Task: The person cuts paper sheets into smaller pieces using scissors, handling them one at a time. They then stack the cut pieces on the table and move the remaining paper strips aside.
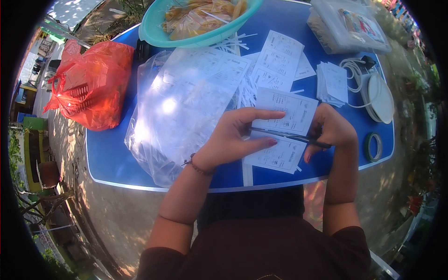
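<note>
Printed paper (290, 110) is held by my left hand (233, 137), its index finger lying on the upper part and its thumb near the lower part. My right hand (333, 128) is closed round the handles of dark scissors (291, 135). The scissor blades lie across the paper between an upper printed section and a lower printed section (275, 154). Below and behind the hands, more printed sheets (280, 53) and thin paper strips (247, 91) lie on the blue table (107, 156).
A clear plastic bag with papers (179, 102) lies left of my hands. Around it are a red bag (102, 88) and a teal basin (205, 41). To the right are a paper stack (335, 84), plastic box (345, 28), white cable (355, 77), white round device (380, 98) and tape roll (368, 147).
</note>
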Demonstrator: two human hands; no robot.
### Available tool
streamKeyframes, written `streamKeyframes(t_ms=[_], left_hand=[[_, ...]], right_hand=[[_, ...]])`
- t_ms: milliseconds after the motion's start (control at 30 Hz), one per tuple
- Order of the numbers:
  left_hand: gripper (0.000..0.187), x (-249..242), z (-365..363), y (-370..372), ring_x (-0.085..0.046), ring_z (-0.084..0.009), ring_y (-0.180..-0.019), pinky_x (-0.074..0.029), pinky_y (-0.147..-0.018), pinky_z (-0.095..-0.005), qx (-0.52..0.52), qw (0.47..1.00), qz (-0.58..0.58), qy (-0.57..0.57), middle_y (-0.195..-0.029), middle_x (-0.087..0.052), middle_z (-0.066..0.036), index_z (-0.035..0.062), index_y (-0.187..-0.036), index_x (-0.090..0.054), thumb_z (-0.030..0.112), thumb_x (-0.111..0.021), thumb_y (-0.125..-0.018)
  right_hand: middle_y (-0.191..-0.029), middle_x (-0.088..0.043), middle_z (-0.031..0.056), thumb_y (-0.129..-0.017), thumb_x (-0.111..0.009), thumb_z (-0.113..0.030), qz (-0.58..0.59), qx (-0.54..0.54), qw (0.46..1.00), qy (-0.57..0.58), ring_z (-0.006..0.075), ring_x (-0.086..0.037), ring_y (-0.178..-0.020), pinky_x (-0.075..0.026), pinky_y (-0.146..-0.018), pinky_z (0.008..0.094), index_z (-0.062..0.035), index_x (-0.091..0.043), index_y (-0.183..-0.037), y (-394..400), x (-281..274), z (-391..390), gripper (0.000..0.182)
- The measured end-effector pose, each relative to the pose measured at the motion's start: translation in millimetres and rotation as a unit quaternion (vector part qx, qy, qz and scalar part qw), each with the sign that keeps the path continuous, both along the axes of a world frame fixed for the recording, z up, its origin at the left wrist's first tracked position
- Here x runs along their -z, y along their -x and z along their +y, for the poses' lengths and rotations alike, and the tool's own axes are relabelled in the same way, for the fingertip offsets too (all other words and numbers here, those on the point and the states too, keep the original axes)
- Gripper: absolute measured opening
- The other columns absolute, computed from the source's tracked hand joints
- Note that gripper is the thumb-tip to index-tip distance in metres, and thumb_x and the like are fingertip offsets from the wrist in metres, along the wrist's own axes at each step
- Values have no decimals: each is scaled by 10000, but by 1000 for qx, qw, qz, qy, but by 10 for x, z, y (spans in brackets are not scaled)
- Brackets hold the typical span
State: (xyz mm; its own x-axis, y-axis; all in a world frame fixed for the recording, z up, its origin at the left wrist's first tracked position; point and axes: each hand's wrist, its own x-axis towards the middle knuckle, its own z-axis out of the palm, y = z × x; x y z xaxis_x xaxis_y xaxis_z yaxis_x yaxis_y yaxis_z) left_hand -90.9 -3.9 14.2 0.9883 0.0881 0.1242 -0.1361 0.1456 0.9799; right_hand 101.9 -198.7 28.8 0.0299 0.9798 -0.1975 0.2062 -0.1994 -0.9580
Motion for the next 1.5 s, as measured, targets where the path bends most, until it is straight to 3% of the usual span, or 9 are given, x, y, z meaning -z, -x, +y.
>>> streamKeyframes(t_ms=[133,233,433,533,733,933,1233,1333,1500], left_hand=[[461,33,3,-14,-642,-183,-1038,-547,-909,-312,-39,999,-15,20,-1153,-646,-151,-30,-1234,-596,-71,-717,-791],[450,68,49,-29,-640,-193,-1043,-556,-894,-314,-96,995,-9,16,-1158,-638,-168,-44,-1232,-583,-66,-712,-802],[422,80,77,-58,-645,-204,-1033,-569,-870,-315,-178,984,-13,5,-1142,-638,-173,-44,-1205,-589,-47,-727,-806],[413,73,63,-55,-643,-211,-1038,-571,-874,-324,-177,984,-10,-1,-1146,-634,-172,-45,-1198,-590,-49,-725,-808],[401,118,62,-67,-641,-212,-1041,-573,-874,-329,-164,986,-20,-21,-1155,-628,-176,-41,-1198,-590,-42,-719,-818],[403,129,65,-64,-638,-199,-1044,-560,-875,-317,-176,983,-5,-55,-1148,-639,-159,-30,-1196,-607,-27,-730,-812],[325,152,105,-43,-618,-139,-978,-474,-877,-273,-204,951,-19,-231,-1067,-676,-104,43,-1137,-692,99,-753,-823],[436,138,130,-17,-614,-170,-1045,-469,-917,-287,-180,940,-8,-289,-1090,-669,-139,48,-1239,-631,95,-748,-822],[600,50,-22,-38,-635,-255,-1095,-476,-971,-361,-169,983,-68,-25,-1137,-654,-221,10,-1350,-507,77,-752,-806]], right_hand=[[-643,-631,11,-504,-975,-326,33,44,996,65,38,-531,-519,-377,-464,204,13,-648,-853,10,-122,8,586],[-652,-632,23,-492,-975,-354,-12,61,998,27,51,-567,-526,-377,-463,199,-19,-609,-868,-107,-10,-40,622],[-768,-678,70,-563,-953,-244,16,206,964,-168,107,-664,-711,-498,-656,224,-36,-529,-998,40,101,153,642],[-813,-682,76,-605,-927,-219,-20,241,957,-163,124,-667,-790,-508,-750,249,-45,-519,-1030,124,140,221,614],[-814,-680,84,-658,-857,-128,-8,285,951,-123,130,-672,-778,-513,-761,248,-49,-525,-1045,199,106,254,515],[-831,-688,95,-679,-836,-134,3,300,924,-237,137,-678,-782,-525,-757,259,-47,-532,-1087,186,214,292,517],[-807,-680,92,-702,-805,-102,109,298,917,-243,126,-664,-741,-519,-670,228,-39,-541,-1078,210,209,289,463],[-791,-672,81,-712,-790,-78,84,326,920,-201,112,-654,-720,-504,-659,207,-39,-542,-1072,243,159,301,439],[-784,-672,69,-706,-777,-57,49,338,925,-167,99,-649,-702,-487,-648,196,-45,-542,-1050,245,169,300,417]])
